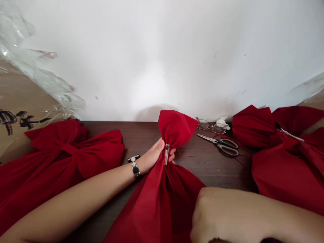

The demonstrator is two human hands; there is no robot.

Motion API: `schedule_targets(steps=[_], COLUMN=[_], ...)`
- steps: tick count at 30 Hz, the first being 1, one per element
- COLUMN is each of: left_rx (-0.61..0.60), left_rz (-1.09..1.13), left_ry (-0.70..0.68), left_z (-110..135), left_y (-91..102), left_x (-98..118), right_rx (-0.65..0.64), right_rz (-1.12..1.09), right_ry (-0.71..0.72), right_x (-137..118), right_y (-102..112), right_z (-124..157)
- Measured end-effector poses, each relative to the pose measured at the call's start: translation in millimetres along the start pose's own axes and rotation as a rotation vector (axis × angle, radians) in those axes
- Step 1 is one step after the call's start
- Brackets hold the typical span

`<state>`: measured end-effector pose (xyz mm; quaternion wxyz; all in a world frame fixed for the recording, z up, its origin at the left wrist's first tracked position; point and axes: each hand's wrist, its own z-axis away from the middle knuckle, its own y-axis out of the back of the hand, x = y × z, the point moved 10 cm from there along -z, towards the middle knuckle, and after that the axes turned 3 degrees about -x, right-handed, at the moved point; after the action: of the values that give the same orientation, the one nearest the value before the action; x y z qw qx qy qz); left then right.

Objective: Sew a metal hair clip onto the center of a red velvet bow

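Note:
A large red fabric bow (152, 206) stands in front of me, gathered at its narrow middle. My left hand (157, 152) is closed around that gathered part, thumb on the near side and fingertips showing on the far right. On the gather sits a silver metal clip (166, 154), upright and facing me. In the lower right, my right hand (212, 211) is closed with its back towards me, beside the lower part of the bow. Its fingers curl down out of sight, so anything in them is hidden.
Scissors (220, 143), eyeglasses (202, 124) and a crumpled white tissue (222, 123) lie on the dark table (202, 168) near the wall. Other red bows lie left (98, 155) and right (283, 165), the right one with a clip (291, 133). A plastic-wrapped box (25, 91) stands left.

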<state>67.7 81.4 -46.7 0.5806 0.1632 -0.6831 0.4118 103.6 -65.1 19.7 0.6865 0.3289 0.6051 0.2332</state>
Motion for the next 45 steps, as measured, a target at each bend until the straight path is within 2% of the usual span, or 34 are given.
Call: schedule_targets(steps=[2, 5, 9, 13, 16, 19, 23, 25, 27, 29, 34, 38, 41, 45], left_rx=[0.012, 0.024, -0.075, -0.114, -0.12, -0.135, -0.117, -0.106, -0.096, -0.08, -0.009, 0.034, 0.065, 0.01], left_rz=[0.036, 0.066, 0.095, 0.07, 0.04, 0.025, 0.042, 0.047, 0.024, -0.048, -0.309, -0.38, -0.366, -0.146], left_ry=[0.014, 0.042, 0.004, -0.008, -0.008, -0.021, -0.012, -0.016, -0.038, -0.064, -0.153, -0.176, -0.18, -0.084], left_z=[-0.7, -1.2, -0.9, 0.8, 2.4, 3.6, 3.1, 2.8, 3.1, 4.1, 5.9, 4.3, 3.5, 0.5], left_y=[1.6, 3.0, -2.8, -3.3, -3.9, -6.3, -6.1, -5.3, -4.0, -2.3, -1.0, -1.8, 1.3, 0.9], left_x=[0.0, 0.2, 3.8, 4.1, 4.4, 5.5, 3.8, 3.6, 5.2, 7.9, 21.9, 28.2, 27.2, 10.7], right_rx=[0.043, 0.142, 0.294, 0.44, 0.491, 0.561, 0.681, 0.697, 0.687, 0.651, 0.576, 0.585, 0.611, 0.658], right_rz=[0.021, 0.09, 0.165, 0.263, 0.296, 0.317, 0.333, 0.294, 0.145, 0.041, -0.152, -0.391, -0.438, -0.417], right_ry=[-0.13, -0.458, -0.709, -0.955, -1.047, -1.023, -0.874, -0.739, -0.487, -0.374, -0.339, -0.287, -0.286, -0.312], right_x=[29.8, 94.2, 157.4, 195.7, 203.9, 189.9, 142.4, 116.5, 90.7, 79.4, 89.4, 100.1, 105.4, 112.2], right_y=[16.1, 47.5, 84.6, 108.4, 114.3, 119.2, 119.1, 110.4, 97.2, 85.0, 64.1, 57.3, 63.7, 79.9], right_z=[5.6, 26.2, 62.8, 105.9, 124.3, 121.9, 90.2, 64.7, 35.1, 15.9, -5.5, -10.0, -5.0, 9.0])
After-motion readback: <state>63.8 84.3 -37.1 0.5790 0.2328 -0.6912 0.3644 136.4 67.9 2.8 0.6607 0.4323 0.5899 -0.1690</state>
